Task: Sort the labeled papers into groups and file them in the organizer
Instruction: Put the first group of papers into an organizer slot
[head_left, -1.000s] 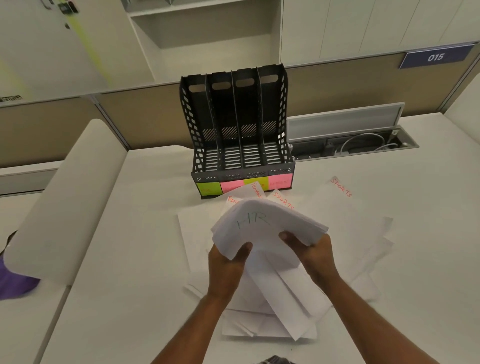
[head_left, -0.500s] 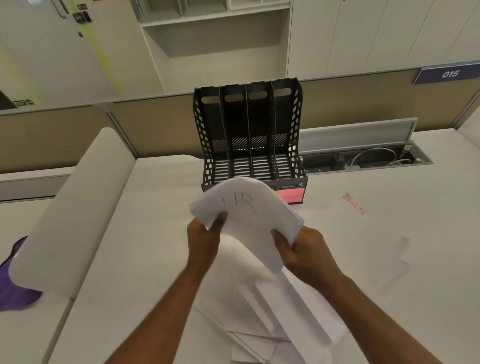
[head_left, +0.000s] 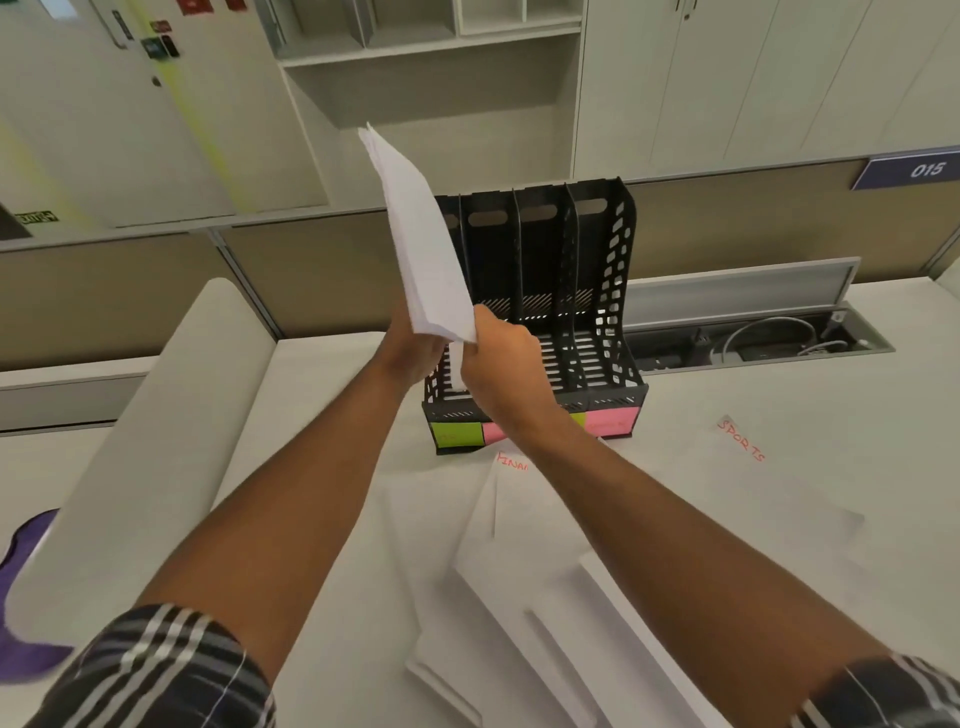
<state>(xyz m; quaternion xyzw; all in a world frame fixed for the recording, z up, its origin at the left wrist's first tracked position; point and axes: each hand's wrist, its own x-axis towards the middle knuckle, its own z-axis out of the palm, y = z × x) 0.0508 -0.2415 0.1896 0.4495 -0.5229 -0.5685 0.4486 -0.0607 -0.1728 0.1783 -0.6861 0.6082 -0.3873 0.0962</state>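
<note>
A black four-slot organizer (head_left: 597, 291) stands on the white desk, with green and pink sticky labels along its front base. Both hands hold a stack of white papers (head_left: 421, 239) upright on edge, above the leftmost slot. My left hand (head_left: 410, 348) grips the stack's lower left side and my right hand (head_left: 498, 358) pinches its lower right corner. The stack's writing is turned away. More loose papers (head_left: 545, 561) lie on the desk in front of the organizer, one marked in red "FINAN" (head_left: 511, 462), another "SPORTS" (head_left: 740, 440).
A rounded white desk divider (head_left: 145, 447) runs along the left. An open cable tray (head_left: 758, 338) with wires lies behind and right of the organizer. A purple object (head_left: 26, 571) sits at the far left edge. Cabinets and a partition stand behind the desk.
The stack marked "HR" has been lifted from above the paper pile, turned upright on its edge and carried forward to the organizer's left side. Both hands moved up and forward with it.
</note>
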